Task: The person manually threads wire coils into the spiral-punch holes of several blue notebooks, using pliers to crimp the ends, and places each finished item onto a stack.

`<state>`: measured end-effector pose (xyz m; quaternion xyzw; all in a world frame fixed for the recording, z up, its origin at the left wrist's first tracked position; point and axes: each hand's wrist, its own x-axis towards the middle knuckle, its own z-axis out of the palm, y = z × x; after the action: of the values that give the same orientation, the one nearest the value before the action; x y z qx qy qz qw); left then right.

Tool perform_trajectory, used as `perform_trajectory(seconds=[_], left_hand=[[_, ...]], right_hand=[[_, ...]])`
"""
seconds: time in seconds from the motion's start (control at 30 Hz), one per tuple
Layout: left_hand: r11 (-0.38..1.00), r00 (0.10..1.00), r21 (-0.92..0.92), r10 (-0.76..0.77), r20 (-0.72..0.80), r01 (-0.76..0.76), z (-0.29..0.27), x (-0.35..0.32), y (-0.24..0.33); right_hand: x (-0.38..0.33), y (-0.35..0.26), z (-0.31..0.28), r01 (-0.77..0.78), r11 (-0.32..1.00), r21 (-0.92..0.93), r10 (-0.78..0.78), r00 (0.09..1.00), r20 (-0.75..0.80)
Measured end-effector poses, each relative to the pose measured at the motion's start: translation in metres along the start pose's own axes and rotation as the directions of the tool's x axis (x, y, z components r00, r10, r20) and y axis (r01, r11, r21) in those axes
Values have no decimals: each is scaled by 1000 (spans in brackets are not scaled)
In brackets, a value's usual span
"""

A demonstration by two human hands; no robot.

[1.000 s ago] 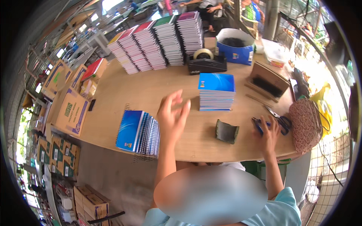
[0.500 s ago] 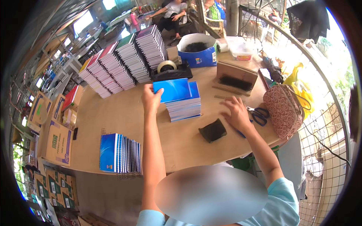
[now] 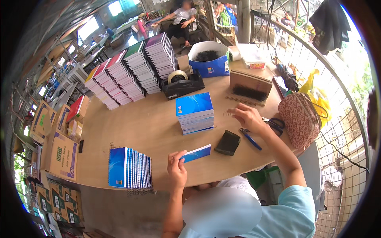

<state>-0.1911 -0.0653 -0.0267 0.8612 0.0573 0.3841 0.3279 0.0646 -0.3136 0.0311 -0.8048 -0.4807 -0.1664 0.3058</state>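
One blue notebook [image 3: 195, 153] is pinched in my left hand [image 3: 177, 168] over the table's [image 3: 151, 123] near edge, while my right hand [image 3: 247, 118] pinches a wire coil [image 3: 229, 114]; loose fingers could drop either.
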Motion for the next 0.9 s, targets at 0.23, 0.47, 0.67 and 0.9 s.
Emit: perform_trajectory(seconds=[0.23, 0.47, 0.67, 0.9], left_hand=[[970, 978, -138, -205, -29, 200, 30, -12, 13], [965, 978, -180, -202, -54, 189, 33, -11, 11], [966, 981, -190, -188, -57, 174, 34, -10, 9], [962, 974, -173, -223, -46, 212, 36, -12, 7]], right_hand=[[-27, -61, 1, -73, 930, 361, 37, 994, 105], [-27, -73, 11, -1, 932, 362, -33, 995, 89], [-24, -69, 20, 10, 881, 473, -84, 987, 137], [-24, -65, 19, -51, 818, 573, -93, 971, 220]])
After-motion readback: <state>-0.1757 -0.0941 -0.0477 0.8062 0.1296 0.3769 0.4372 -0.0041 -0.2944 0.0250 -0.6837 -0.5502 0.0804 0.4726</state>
